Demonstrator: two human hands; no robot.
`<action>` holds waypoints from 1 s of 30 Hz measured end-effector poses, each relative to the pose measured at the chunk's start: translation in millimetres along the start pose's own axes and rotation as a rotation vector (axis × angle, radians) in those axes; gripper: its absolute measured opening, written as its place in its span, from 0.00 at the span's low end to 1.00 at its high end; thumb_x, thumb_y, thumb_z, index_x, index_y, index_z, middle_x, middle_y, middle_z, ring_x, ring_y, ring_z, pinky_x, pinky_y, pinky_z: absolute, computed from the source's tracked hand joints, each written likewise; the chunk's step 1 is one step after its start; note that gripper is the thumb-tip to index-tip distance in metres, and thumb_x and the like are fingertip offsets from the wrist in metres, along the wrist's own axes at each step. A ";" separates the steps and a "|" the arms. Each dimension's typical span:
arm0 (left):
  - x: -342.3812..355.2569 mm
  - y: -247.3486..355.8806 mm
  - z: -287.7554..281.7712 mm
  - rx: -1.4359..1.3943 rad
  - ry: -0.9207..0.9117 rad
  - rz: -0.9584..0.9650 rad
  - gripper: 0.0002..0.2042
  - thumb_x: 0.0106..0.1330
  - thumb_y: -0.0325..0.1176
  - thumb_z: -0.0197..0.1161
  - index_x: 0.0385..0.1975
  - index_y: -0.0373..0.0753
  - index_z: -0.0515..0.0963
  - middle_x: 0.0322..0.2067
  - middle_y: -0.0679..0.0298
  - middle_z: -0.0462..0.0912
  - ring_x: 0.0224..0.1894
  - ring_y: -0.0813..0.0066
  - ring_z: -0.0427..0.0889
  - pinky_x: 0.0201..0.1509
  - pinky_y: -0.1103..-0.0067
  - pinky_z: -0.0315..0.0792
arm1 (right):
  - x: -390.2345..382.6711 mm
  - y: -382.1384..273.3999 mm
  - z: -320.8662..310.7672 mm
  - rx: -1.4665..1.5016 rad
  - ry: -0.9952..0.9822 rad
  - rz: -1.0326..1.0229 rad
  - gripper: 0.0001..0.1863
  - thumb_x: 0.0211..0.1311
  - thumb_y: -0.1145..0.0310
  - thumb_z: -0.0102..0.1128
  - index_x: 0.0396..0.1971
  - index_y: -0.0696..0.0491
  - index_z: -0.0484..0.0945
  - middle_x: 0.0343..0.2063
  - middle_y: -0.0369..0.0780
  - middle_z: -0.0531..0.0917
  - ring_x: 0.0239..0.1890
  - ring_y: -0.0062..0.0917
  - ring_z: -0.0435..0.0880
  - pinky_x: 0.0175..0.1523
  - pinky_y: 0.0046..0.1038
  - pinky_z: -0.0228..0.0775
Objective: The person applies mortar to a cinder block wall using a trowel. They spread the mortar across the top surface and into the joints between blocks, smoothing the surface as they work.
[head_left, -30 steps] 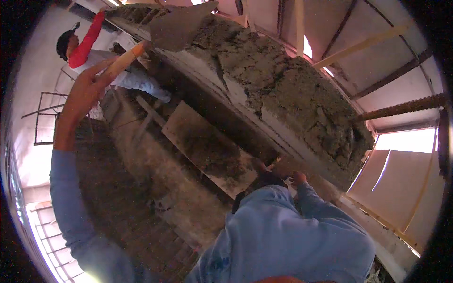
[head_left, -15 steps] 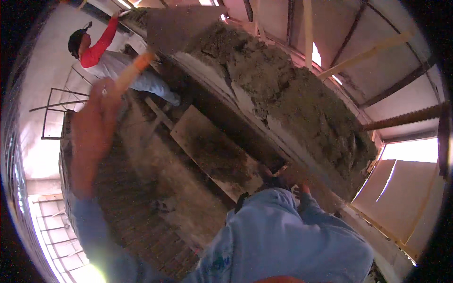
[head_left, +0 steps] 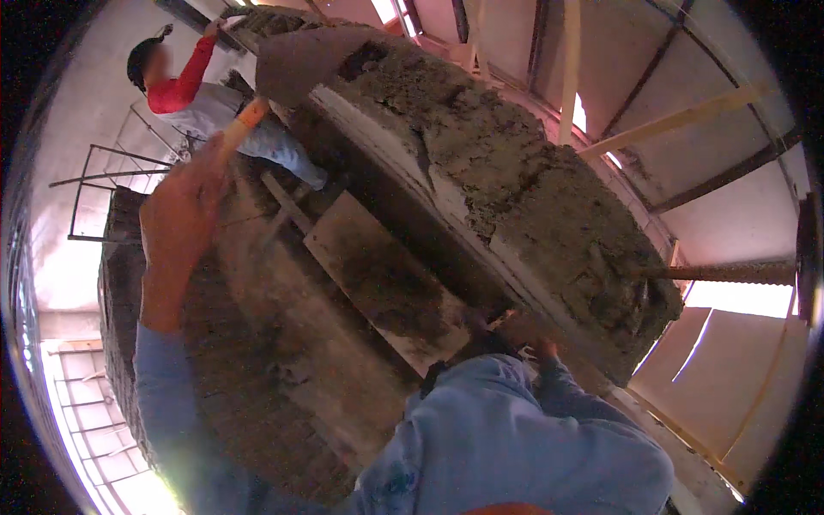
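Note:
My left hand (head_left: 182,215) is raised at the left, its fingers closed round a pale wooden handle with an orange end (head_left: 239,129). That end points up and to the right; the rest of the tool is hidden. Low in the middle, by the waist of my blue-grey sweatshirt, my right hand (head_left: 542,348) shows only in part. Its fingers look curled beside something small and pale that I cannot make out. To the right of it rises a long wall (head_left: 524,180) covered in rough, wet-looking grey-brown mortar, with a smoother pale band along its lower edge.
A co-worker in red sleeves (head_left: 184,90) stands at the far left, one arm raised to the wall's end. A dirty plank (head_left: 378,275) lies below me. Wooden braces (head_left: 678,120) and a ribbed metal bar (head_left: 730,273) cross at the right. A metal frame (head_left: 86,193) stands at the left.
The view has tilted slightly. My left hand has shifted a little to the right and its handle's end slightly down and left. The co-worker's head has turned; their arm stays raised.

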State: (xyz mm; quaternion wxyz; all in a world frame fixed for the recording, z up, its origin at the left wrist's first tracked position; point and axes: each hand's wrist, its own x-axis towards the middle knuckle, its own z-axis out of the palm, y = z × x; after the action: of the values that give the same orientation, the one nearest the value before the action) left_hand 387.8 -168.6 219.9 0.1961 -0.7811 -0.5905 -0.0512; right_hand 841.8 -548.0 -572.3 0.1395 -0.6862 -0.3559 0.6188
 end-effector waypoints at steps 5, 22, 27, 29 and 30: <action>25.7 -49.8 58.7 -0.053 -0.002 -0.003 0.19 0.70 0.43 0.54 0.60 0.54 0.74 0.36 0.53 0.82 0.38 0.51 0.83 0.40 0.62 0.76 | -3.1 60.8 -12.2 -0.635 0.005 -0.088 0.26 0.65 0.50 0.53 0.58 0.47 0.71 0.52 0.36 0.80 0.46 0.36 0.82 0.47 0.48 0.73; -9.2 93.9 -45.9 -0.099 -0.443 -0.186 0.18 0.74 0.39 0.53 0.59 0.40 0.75 0.51 0.50 0.82 0.54 0.59 0.81 0.59 0.70 0.72 | 0.7 93.2 23.0 0.283 0.233 -0.059 0.26 0.70 0.44 0.44 0.61 0.41 0.70 0.54 0.36 0.80 0.47 0.35 0.81 0.45 0.42 0.71; -28.0 41.8 -30.5 -0.300 -0.127 0.005 0.19 0.71 0.38 0.57 0.60 0.45 0.75 0.51 0.54 0.82 0.51 0.62 0.83 0.55 0.71 0.73 | 26.2 75.6 19.4 0.195 0.027 -0.030 0.25 0.72 0.47 0.41 0.61 0.42 0.70 0.54 0.35 0.80 0.50 0.36 0.80 0.48 0.43 0.72; -12.1 42.4 -17.2 -0.312 -0.129 0.008 0.19 0.70 0.38 0.59 0.60 0.47 0.76 0.50 0.55 0.83 0.50 0.65 0.84 0.54 0.72 0.74 | 8.4 62.5 23.2 0.417 -0.009 0.027 0.24 0.73 0.47 0.39 0.59 0.43 0.72 0.53 0.36 0.80 0.50 0.36 0.80 0.48 0.43 0.71; -6.9 44.0 -25.0 -0.312 -0.151 -0.039 0.19 0.70 0.38 0.59 0.59 0.46 0.76 0.51 0.55 0.83 0.50 0.67 0.84 0.55 0.73 0.73 | -1.6 48.2 22.6 0.520 -0.013 0.091 0.24 0.73 0.47 0.38 0.57 0.43 0.72 0.53 0.36 0.81 0.50 0.35 0.80 0.48 0.44 0.71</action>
State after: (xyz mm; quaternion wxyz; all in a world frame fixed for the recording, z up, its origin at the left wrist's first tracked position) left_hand 431.1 -193.9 229.8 0.0266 -0.7922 -0.6035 -0.0872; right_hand 835.6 -588.8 -606.0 0.2811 -0.6385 -0.1546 0.6995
